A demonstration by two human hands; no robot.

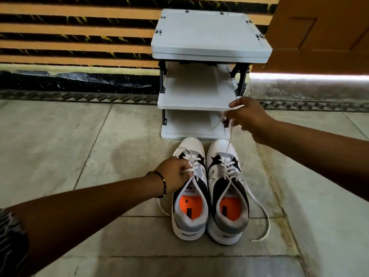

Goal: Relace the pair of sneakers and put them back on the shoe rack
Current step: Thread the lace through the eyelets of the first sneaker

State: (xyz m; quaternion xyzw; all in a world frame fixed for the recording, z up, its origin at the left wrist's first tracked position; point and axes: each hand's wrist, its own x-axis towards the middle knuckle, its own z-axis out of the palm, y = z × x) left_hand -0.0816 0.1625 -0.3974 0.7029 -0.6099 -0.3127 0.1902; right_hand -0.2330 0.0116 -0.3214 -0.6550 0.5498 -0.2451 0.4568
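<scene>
The 2 sneakers stand side by side on the stone floor, toes toward the rack, heels toward the person. The right sneaker (227, 188) has its lace crossed through the lower eyelets, but the ends are loose: one end rises taut to the right hand (249, 118), pinched shut between its fingers just in front of the rack's middle shelf, and the other end (261, 222) trails slack over the floor beside the heel. The left sneaker (189, 188) also shows crossings over the tongue; the left hand (175, 174) is closed on its lace near the upper eyelets, and a loose end lies on the floor under the wrist, which wears a beaded bracelet (162, 182).

I judge the relacing well along but unfinished: neither sneaker is tied, and whether the top eyelets are threaded I cannot tell. The grey shoe rack (209, 48) stands just beyond the toes against the striped wall, its 3 shelves bare, so putting the pair back is all left to do.
</scene>
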